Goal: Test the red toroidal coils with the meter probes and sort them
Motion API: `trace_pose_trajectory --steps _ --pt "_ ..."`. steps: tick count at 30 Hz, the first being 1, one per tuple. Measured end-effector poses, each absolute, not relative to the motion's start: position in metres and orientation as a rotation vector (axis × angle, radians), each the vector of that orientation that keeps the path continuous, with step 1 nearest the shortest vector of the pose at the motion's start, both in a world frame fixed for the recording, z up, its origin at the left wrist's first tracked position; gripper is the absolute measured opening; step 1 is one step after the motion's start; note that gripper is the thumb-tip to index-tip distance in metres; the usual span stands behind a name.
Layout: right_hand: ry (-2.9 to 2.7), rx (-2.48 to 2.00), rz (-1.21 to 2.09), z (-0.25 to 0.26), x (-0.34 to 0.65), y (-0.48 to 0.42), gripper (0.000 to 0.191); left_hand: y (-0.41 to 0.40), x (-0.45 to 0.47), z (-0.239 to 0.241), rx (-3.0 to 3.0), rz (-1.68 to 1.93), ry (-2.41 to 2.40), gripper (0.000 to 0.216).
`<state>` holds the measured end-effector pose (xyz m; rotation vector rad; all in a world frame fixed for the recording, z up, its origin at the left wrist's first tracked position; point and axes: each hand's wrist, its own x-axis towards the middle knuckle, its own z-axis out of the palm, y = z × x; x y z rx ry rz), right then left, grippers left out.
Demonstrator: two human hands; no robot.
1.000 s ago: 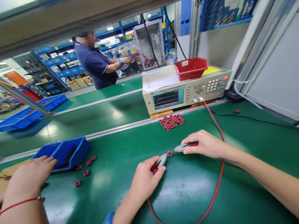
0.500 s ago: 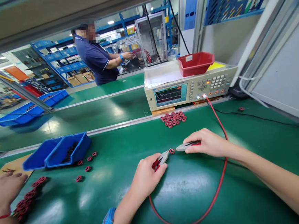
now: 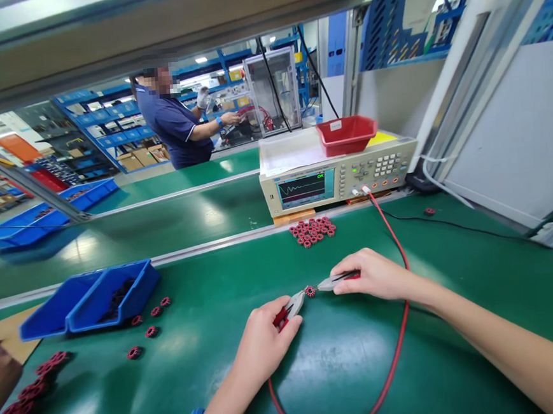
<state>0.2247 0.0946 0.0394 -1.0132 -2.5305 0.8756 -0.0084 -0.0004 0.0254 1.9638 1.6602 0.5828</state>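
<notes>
Gripping left pliers (image 3: 295,304) in left hand (image 3: 266,334), right pliers (image 3: 329,284) in right hand (image 3: 375,276), flanking a red ring (image 3: 310,291), nearer than the ring cluster (image 3: 313,231).

A small red-and-black ring with a toothed rim (image 3: 310,291) sits between two tools, flat face toward the camera. The left silver-metal, red-handled pliers (image 3: 294,305) slant up to its left edge; the right silver-metal, red-handled pliers (image 3: 328,284) point nearly level, tip just beside its right edge.
</notes>
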Motion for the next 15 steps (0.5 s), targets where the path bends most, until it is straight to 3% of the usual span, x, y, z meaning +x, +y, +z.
trace_pose_trajectory --steps 7,15 --pt "-2.591 -0.932 0.98 0.038 0.227 0.094 0.027 0.0 -0.008 0.026 1.958 0.575 1.672 0.02" --pt "-2.597 -1.245 0.602 0.024 0.215 0.086 0.025 0.0 -0.008 0.028 1.95 0.585 1.677 0.021"
